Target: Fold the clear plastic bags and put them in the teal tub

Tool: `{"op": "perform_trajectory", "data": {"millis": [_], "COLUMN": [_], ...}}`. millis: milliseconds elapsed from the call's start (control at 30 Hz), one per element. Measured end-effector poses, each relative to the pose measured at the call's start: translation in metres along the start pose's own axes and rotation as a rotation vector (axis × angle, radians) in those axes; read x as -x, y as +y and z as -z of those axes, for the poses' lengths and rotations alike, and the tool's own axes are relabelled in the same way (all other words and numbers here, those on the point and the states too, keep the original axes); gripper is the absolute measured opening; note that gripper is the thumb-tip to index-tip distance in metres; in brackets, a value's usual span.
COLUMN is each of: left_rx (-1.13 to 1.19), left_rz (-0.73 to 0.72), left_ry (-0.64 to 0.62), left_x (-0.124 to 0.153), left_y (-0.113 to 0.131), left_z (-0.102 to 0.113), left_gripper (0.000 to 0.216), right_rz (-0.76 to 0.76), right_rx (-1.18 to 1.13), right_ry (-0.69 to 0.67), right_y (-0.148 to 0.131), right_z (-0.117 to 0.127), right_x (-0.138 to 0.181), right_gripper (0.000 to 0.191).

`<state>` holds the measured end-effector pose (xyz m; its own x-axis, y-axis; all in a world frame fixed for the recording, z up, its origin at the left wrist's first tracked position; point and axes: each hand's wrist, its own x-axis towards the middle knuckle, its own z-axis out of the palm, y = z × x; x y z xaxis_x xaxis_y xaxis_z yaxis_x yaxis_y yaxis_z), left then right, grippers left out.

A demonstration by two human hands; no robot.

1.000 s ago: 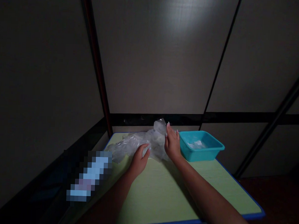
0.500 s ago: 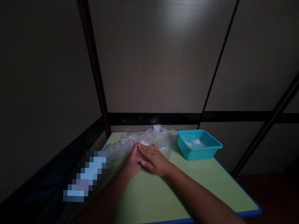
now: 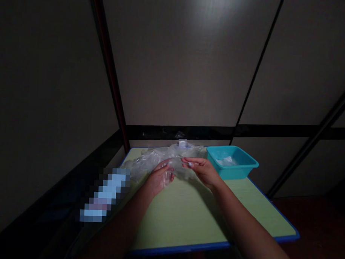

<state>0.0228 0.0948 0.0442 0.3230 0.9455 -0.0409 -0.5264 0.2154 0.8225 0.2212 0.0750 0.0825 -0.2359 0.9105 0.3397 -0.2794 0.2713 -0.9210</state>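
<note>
A heap of clear plastic bags [image 3: 156,161] lies at the far left of a green table [image 3: 192,217] with a blue edge. My left hand [image 3: 158,179] is raised a little over the table, its fingers curled on a thin clear bag [image 3: 175,169]. My right hand [image 3: 202,170] is close beside it, fingertips pinched on the same bag's other side. The bag is stretched between the two hands, just in front of the heap.
A teal plastic tub [image 3: 231,163] with some clear plastic inside stands at the far right of the table. Grey panel walls with dark frames close in behind and on the left. A blurred patch [image 3: 105,195] lies left of the table.
My hands, which lay flat and overlapping on the table by the heap, have lifted and come apart, with a clear bag now held between them.
</note>
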Motion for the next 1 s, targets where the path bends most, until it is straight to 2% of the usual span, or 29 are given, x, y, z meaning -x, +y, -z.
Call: {"op": "perform_trajectory", "data": {"millis": [167,300,433,600,733,900,1000], "left_rx": [-0.284,-0.502,-0.646,-0.675,-0.728,-0.85,-0.898], "left_rz": [0.118,0.23,0.38,0.41,0.403,0.27,0.25], "left_ry": [-0.255,-0.374,-0.481,-0.449,-0.437,-0.389,-0.33], "left_x": [0.016,0.022,0.022,0.023,0.024,0.023,0.022], "left_y": [0.0,-0.004,-0.005,-0.001,-0.002,-0.012,-0.018], "left_z": [-0.005,-0.006,-0.004,-0.003,-0.005,-0.005,-0.004], "left_gripper": [0.041,0.038,0.05,0.064,0.061,0.059,0.052], "right_rz": [0.079,-0.03,-0.131,-0.094,-0.079,-0.13,-0.054], "right_rx": [-0.079,0.003,0.075,0.16,0.281,0.61,0.884], "right_ry": [0.321,0.48,0.581,0.584,0.526,0.465,0.562], "right_y": [-0.017,-0.012,0.0,0.004,-0.002,-0.009,-0.018], "right_z": [0.02,0.036,0.044,0.042,0.038,0.043,0.043], "right_x": [0.047,0.087,0.113,0.125,0.13,0.137,0.145], "right_gripper": [0.037,0.04,0.048,0.048,0.05,0.064,0.063]}}
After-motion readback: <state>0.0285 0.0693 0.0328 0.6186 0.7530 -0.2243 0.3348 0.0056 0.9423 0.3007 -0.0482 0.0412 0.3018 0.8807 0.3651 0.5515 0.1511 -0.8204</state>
